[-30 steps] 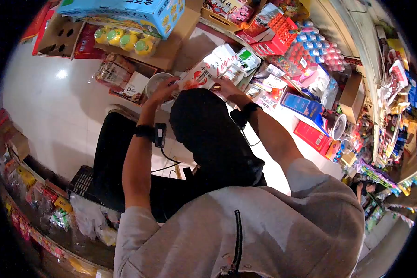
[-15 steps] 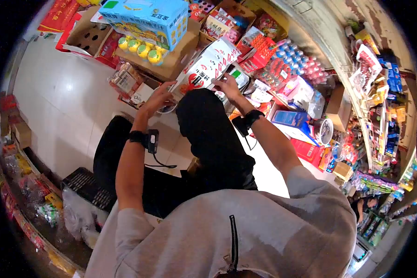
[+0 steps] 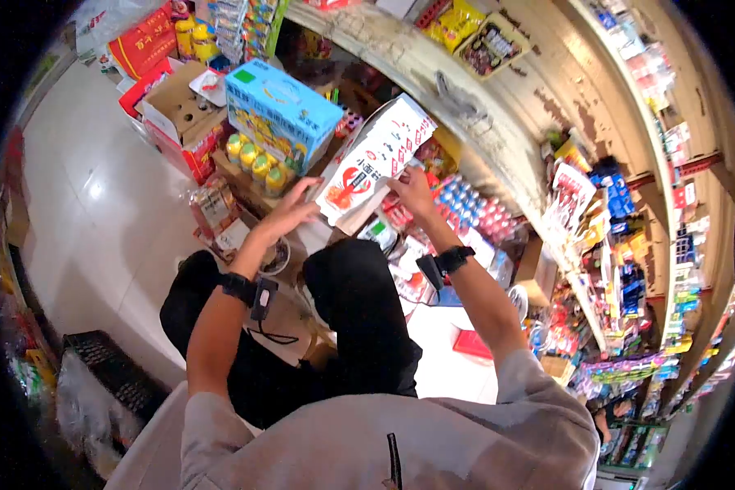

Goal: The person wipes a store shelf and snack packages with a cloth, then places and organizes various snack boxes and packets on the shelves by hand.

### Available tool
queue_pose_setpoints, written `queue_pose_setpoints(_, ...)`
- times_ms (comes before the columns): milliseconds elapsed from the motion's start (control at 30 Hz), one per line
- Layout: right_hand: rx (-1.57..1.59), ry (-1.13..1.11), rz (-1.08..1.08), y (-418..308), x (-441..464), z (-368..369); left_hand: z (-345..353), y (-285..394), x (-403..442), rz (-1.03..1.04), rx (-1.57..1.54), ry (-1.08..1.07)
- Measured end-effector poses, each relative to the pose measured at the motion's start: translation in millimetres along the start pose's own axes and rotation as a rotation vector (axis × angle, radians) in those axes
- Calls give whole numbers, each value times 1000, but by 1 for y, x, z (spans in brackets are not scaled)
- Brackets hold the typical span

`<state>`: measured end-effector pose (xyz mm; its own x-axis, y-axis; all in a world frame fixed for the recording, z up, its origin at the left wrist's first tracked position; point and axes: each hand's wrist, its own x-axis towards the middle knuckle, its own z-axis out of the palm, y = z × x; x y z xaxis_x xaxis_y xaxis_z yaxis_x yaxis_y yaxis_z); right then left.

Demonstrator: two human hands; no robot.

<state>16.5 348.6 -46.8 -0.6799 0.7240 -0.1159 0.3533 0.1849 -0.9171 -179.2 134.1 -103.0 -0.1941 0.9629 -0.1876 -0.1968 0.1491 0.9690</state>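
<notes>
A white cardboard box [image 3: 377,155] with red and black print is lifted in front of me, tilted, its far end pointing up and right. My left hand [image 3: 292,216] is at its near left corner, fingers against the edge. On the near right side, my right hand [image 3: 412,191] pinches the box's edge between thumb and fingers. Just left of the box stand a blue carton [image 3: 282,114] and a pack of yellow-green capped bottles [image 3: 258,163]. Under my left wrist, a round clear tub [image 3: 278,256] is partly covered.
A red box with holes inside [image 3: 189,122] stands on the tiled floor [image 3: 90,220] at left. Blue- and pink-topped bottles [image 3: 475,208] lie beyond my right hand. A shelf edge [image 3: 465,131] runs across the upper right. A black crate [image 3: 114,371] sits lower left.
Both hands have raised the white box up and away from my knee, over the goods behind. The view has shifted, showing more of the shelving.
</notes>
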Motion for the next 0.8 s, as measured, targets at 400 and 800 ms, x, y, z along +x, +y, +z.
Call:
queue_pose_setpoints(400, 17, -86, -105, -172, -18, -14, -19, 85, -34, 299, -227, -46)
queue_pose_setpoints(800, 36, -56, -185, -267, 161, -64, -73, 246, 91, 470, 113, 208)
